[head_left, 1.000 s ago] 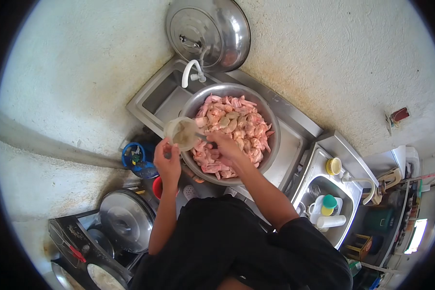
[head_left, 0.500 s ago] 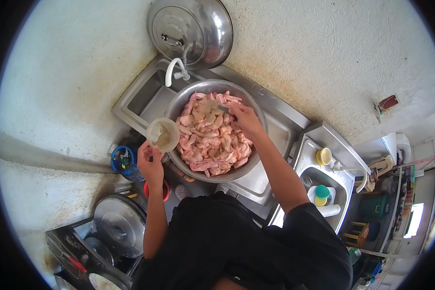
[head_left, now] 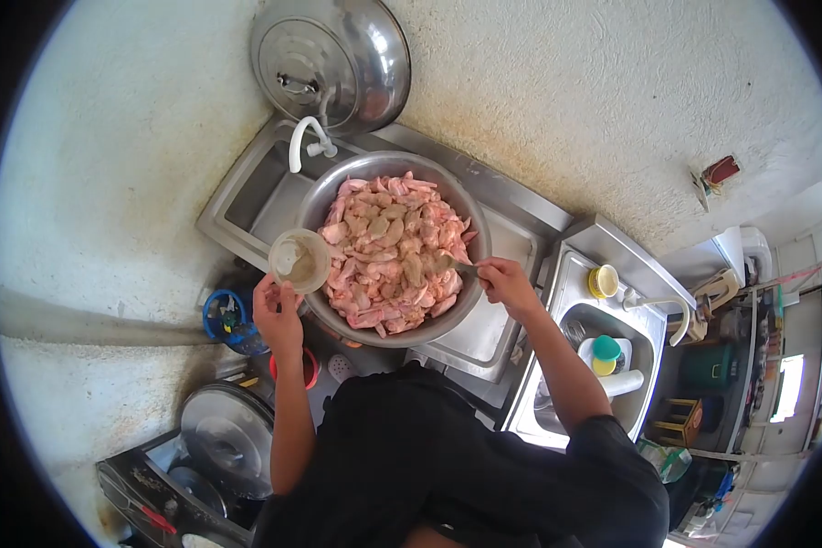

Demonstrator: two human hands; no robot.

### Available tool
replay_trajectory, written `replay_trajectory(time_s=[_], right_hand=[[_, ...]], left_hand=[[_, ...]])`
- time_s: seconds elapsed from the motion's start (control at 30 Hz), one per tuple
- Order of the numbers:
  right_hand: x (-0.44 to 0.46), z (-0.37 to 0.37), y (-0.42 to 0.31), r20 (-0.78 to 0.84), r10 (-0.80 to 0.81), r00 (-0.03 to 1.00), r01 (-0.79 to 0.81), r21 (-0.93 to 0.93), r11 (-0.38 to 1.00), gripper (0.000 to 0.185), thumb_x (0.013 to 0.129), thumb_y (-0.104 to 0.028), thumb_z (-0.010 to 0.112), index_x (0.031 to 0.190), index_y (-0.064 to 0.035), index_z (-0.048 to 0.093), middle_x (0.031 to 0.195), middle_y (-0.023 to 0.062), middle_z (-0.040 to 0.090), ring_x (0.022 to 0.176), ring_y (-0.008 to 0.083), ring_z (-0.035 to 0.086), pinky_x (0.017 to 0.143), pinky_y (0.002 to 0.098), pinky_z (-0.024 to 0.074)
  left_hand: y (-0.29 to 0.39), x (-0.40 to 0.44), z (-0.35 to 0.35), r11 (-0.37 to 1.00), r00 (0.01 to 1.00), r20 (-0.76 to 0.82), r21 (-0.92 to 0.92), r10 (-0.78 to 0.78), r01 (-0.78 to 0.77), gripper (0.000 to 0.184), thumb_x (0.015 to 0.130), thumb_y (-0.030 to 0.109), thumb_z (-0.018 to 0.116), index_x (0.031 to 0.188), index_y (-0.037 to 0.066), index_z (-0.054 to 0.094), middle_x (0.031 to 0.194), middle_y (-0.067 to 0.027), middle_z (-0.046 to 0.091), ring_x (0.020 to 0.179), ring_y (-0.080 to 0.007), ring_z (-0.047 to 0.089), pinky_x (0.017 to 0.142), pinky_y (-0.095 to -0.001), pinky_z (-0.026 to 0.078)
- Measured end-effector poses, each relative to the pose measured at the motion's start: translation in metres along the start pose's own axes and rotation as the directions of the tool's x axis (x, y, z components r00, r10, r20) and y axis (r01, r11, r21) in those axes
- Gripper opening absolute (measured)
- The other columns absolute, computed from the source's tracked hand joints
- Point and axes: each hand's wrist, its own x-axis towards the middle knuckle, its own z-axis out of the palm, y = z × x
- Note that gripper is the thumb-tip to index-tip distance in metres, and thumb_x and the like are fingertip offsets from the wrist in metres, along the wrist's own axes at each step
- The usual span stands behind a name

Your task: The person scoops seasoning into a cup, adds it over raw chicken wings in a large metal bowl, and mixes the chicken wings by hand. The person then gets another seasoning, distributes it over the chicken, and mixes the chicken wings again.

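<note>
A wide metal basin (head_left: pixel 476 290) is heaped with raw pink meat pieces (head_left: pixel 384 274) that look like chicken. Greyish-brown seasoning covers many of the pieces on top. My left hand (head_left: pixel 279 315) is closed on a translucent plastic tub (head_left: pixel 318 260) at the basin's left rim, tilted so that some brownish powder shows inside. My right hand (head_left: pixel 508 285) grips the handle of a spoon (head_left: pixel 463 267) at the right side of the basin. The spoon's bowl end is over the meat and hard to make out.
The basin rests on a steel sink unit (head_left: pixel 274 196) with a white faucet (head_left: pixel 300 146). A large metal lid (head_left: pixel 333 64) leans on the wall behind. To the right, a second sink (head_left: pixel 557 365) holds dishes. At lower left are a stove (head_left: pixel 128 475) with a lidded pot (head_left: pixel 228 434).
My right hand has moved right and down with the spoon, from the far part of the basin to its right side. More meat now carries brown seasoning. The left hand still holds the tub.
</note>
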Motion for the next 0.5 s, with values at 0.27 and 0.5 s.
replay_trajectory(time_s=[0.27,0.5], right_hand=[[0.066,-0.05,-0.016,-0.101,-0.102,0.99,0.075,-0.245,0.967,0.022,0.096,-0.021,0.056,0.087,-0.0057,0.069,0.062,-0.0009,0.053,0.05,0.0074,0.048,0.043,0.0246,0.0369],[0.088,-0.051,-0.045,-0.129,-0.202,0.971,0.102,-0.541,0.835,0.023,0.092,-0.024,0.059,0.078,-0.0075,0.067,0.062,-0.001,0.056,0.053,0.0082,0.051,0.045,0.0254,0.0394]], left_hand=[[0.002,-0.007,-0.001,1.0,1.0,0.021,-0.004,0.01,-0.009,0.026,0.098,0.007,0.065,0.122,-0.001,0.059,0.093,-0.0043,0.059,0.086,-0.0092,0.061,0.072,-0.025,0.06],[0.03,-0.021,-0.019,0.999,1.0,0.008,-0.044,-0.004,0.004,0.027,0.098,0.003,0.063,0.124,-0.001,0.058,0.099,-0.0054,0.06,0.086,-0.0096,0.061,0.074,-0.0253,0.061]])
